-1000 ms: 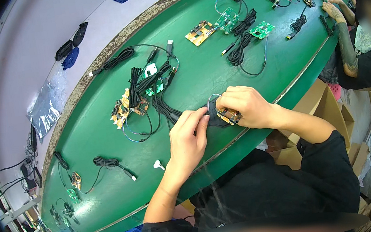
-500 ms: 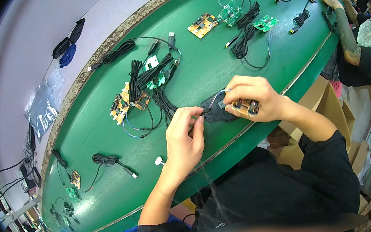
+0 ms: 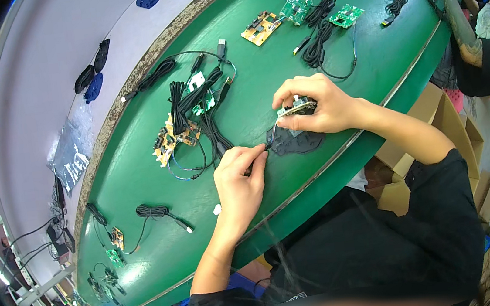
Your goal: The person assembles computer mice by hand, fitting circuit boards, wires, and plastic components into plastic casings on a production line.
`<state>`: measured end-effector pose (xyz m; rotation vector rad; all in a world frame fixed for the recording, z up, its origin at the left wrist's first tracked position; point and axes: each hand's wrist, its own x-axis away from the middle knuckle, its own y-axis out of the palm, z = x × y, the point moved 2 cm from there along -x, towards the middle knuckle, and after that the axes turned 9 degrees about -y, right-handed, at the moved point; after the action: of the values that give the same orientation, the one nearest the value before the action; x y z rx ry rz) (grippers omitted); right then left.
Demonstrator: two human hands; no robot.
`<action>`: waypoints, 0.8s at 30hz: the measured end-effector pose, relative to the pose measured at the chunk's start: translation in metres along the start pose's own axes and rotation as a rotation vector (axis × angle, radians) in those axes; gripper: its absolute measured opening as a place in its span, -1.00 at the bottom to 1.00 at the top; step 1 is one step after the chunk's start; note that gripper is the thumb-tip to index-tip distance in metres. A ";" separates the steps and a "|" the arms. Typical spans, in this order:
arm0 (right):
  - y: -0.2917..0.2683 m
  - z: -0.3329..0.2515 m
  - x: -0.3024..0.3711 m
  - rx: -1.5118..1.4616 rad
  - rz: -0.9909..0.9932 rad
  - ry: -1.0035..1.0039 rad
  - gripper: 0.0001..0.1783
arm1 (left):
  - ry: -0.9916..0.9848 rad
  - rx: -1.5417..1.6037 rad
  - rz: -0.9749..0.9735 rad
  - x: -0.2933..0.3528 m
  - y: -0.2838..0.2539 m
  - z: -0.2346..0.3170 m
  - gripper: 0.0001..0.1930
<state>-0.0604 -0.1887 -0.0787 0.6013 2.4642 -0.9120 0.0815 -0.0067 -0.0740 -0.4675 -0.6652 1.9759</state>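
My right hand point(image 3: 322, 105) grips a small circuit board point(image 3: 297, 108) with dark components, tilted just above the table. Under it, a black plastic shell point(image 3: 297, 141) lies on the green surface. My left hand point(image 3: 241, 178) pinches a black cable point(image 3: 269, 144) by its end, beside the shell's left edge. Thin wires run from that cable end up to the board. Left of my hands sit coiled black cables point(image 3: 179, 109) with a green circuit board point(image 3: 204, 101) and tan circuit boards point(image 3: 165, 143). A small white piece point(image 3: 217, 209) rests by my left wrist.
The green table point(image 3: 240, 111) has a worn raised rim. Farther off are a tan board point(image 3: 261, 27), green boards point(image 3: 297, 7) and coiled cables. A clear plastic bag point(image 3: 71, 156) lies beyond the rim. A co-worker's arm point(image 3: 459, 29) reaches in at far right; cardboard boxes point(image 3: 436, 117) stand below.
My right hand has lifted slightly and turned the board, so its edge now faces left. More of the black shell shows. My left hand keeps its pinch; the whole view has shifted a little.
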 end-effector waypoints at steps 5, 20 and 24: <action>0.005 0.011 0.003 -0.168 0.090 0.079 -0.70 | 0.027 -0.055 0.001 -0.006 0.003 0.003 -0.86; 0.003 0.011 0.009 -0.200 0.083 0.093 -0.71 | 0.415 -0.415 -0.181 -0.016 0.000 0.015 -0.71; 0.000 0.010 0.006 -0.190 0.122 0.072 -0.72 | 0.569 -0.707 -0.247 -0.011 0.000 0.021 -0.61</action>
<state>-0.0627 -0.1948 -0.0888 0.7196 2.5093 -0.6114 0.0749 -0.0213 -0.0573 -1.2501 -0.9766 1.2377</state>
